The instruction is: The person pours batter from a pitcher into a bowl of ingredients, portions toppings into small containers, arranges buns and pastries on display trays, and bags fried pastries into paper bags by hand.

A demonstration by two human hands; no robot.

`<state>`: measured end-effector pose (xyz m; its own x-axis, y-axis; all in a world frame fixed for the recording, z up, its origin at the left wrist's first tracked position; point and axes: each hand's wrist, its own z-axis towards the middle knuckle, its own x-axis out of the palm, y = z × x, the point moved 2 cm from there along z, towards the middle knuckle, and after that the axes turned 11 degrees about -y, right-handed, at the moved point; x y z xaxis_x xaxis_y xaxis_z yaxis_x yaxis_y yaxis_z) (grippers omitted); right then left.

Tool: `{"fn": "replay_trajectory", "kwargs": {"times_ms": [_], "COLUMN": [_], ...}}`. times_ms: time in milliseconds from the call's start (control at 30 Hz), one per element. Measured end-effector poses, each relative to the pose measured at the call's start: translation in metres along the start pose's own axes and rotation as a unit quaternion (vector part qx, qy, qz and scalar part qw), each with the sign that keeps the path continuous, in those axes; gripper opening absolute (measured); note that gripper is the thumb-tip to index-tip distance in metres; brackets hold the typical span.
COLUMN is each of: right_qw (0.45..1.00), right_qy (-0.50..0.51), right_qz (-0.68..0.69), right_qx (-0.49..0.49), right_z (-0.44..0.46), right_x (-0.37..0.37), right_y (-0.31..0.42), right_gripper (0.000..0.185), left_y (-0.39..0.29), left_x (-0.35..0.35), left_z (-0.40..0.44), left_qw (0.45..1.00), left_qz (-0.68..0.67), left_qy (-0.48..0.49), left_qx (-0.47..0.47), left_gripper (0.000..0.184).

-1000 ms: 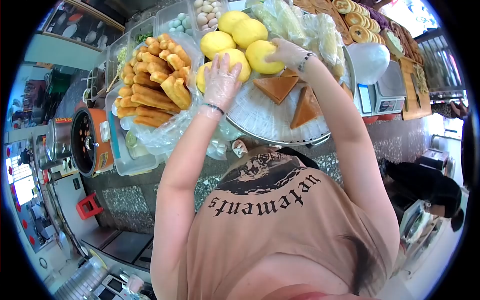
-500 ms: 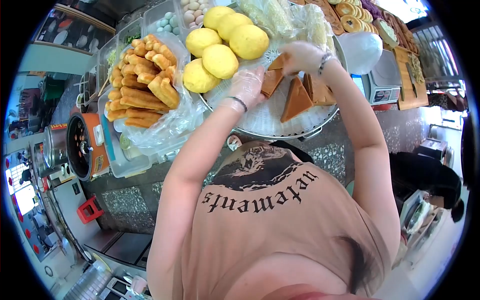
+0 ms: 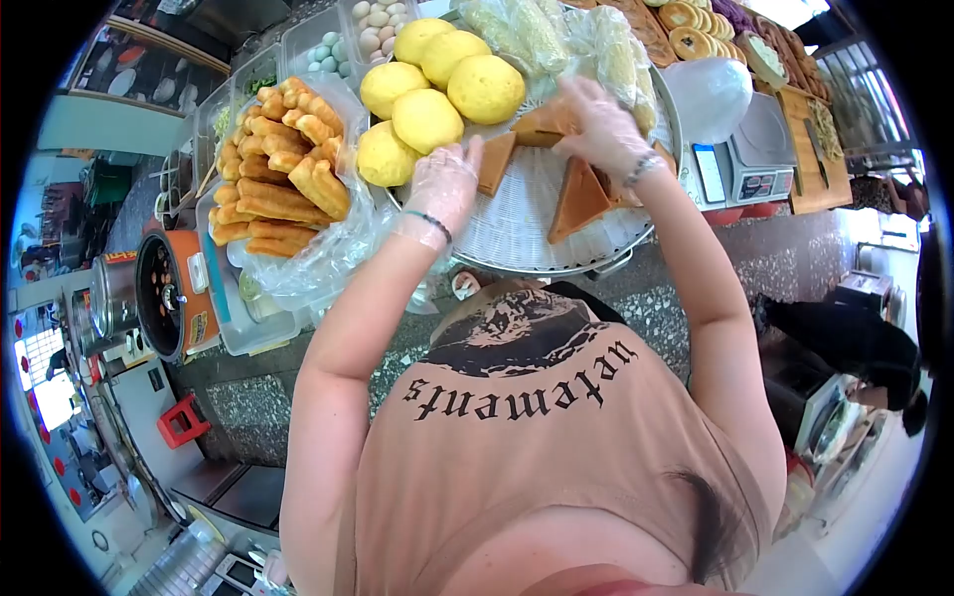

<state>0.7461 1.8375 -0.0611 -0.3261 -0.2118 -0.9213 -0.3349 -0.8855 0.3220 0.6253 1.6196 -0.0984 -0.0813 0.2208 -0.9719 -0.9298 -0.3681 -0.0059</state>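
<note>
My left hand point(image 3: 444, 189), in a clear plastic glove, is beside the yellow round buns point(image 3: 427, 121). Its thumb and fingers are apart, close to the left edge of a brown cake wedge point(image 3: 496, 163); contact is hard to make out. My right hand point(image 3: 606, 131), also gloved, has fingers and thumb around the right end of another brown cake wedge point(image 3: 537, 129). More brown wedges point(image 3: 579, 202) stand on the round white woven tray point(image 3: 527, 233), below my right hand and partly hidden by its wrist.
Fried dough sticks point(image 3: 288, 169) are piled in a plastic-lined bin at left. Bagged corn cobs point(image 3: 542, 40) lie at the tray's far side. A scale point(image 3: 760, 149) and a phone point(image 3: 709, 173) are at right. Egg boxes point(image 3: 323, 52) stand behind. Another person point(image 3: 845, 333) is at far right.
My left hand has moved left, and the wedge by it now sits farther left, near the buns. My right hand has slowed from a blur, and its wedge has shifted slightly left.
</note>
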Motion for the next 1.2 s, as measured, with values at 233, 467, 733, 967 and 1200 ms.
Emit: {"fn": "replay_trajectory", "kwargs": {"times_ms": [233,467,733,967,1200], "right_qw": [0.959,0.947,0.947,0.964,0.980], "right_qy": [-0.011,-0.090,-0.104,-0.221,0.122], "right_qz": [0.188,0.248,0.253,0.085,-0.069], "right_qx": [0.210,0.181,0.166,0.118,0.142], "right_z": [-0.099,-0.135,-0.158,-0.098,-0.079], "right_x": [-0.048,0.019,-0.027,-0.069,-0.065], "right_y": [0.001,0.027,-0.006,-0.080,-0.122], "right_gripper": [0.029,0.046,0.030,0.018,0.033], "left_y": [-0.015,-0.087,-0.074,-0.078,-0.117], "left_x": [-0.011,-0.009,0.022,-0.022,-0.039], "left_z": [-0.006,-0.024,-0.010,-0.019,0.050], "left_qw": [0.995,0.943,0.979,0.956,0.940], "left_qz": [-0.012,-0.320,-0.195,-0.256,-0.253], "left_qy": [0.075,-0.087,-0.031,-0.145,-0.209], "left_qx": [-0.065,0.028,0.048,0.013,0.088], "left_gripper": [0.081,0.086,0.074,0.066,0.022]}}
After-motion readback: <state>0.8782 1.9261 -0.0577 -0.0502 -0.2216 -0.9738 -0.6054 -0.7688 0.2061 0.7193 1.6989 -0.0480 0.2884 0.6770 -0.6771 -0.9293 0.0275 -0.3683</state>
